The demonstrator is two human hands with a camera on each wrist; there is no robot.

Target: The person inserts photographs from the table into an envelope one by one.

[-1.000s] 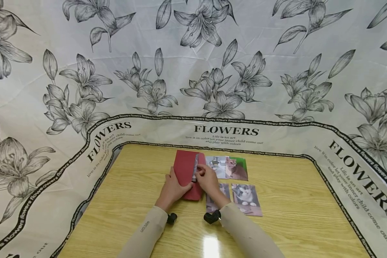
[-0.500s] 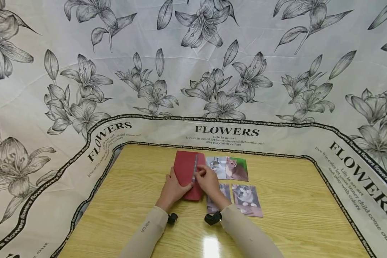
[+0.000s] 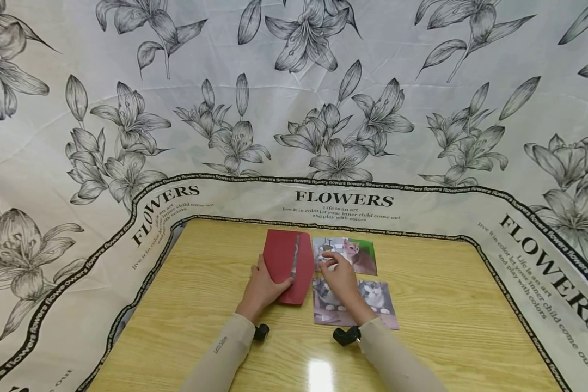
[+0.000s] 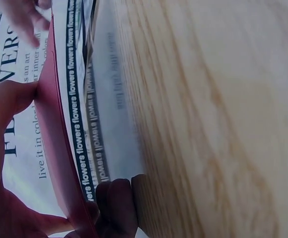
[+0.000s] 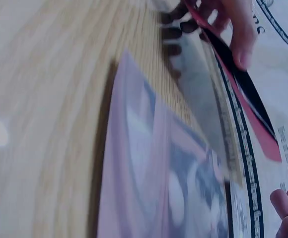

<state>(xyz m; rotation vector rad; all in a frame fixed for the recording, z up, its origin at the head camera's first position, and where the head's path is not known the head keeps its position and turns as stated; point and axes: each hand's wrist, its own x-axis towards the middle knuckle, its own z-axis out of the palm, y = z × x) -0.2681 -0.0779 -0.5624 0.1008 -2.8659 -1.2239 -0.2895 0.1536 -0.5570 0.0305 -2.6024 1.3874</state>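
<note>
Held up by my left hand [image 3: 262, 286] is a red envelope [image 3: 280, 250], its flap side facing right in the head view. The left thumb presses its front while other fingers pass behind it, as the left wrist view shows on the envelope [image 4: 49, 114]. A thin greyish strip [image 3: 295, 256] shows along the envelope's opening; what it belongs to is mostly hidden inside. My right hand [image 3: 340, 277] hovers apart from the envelope, above cat photos, its fingers loosely bent with nothing visible between them. Photos beneath include a tan cat on green [image 3: 362, 258] and a grey-and-white cat [image 3: 374, 296].
Two more photos lie left of those, an upper pale one [image 3: 319, 250] and a lower one [image 3: 323, 310], partly covered by the right hand. The wooden table [image 3: 451, 305] meets a flower-printed cloth [image 3: 343, 204] at its back and sides.
My right hand has left the envelope's opening and moved right over the photos. The strip in the opening now shows narrower than a second ago. The left hand stays put.
</note>
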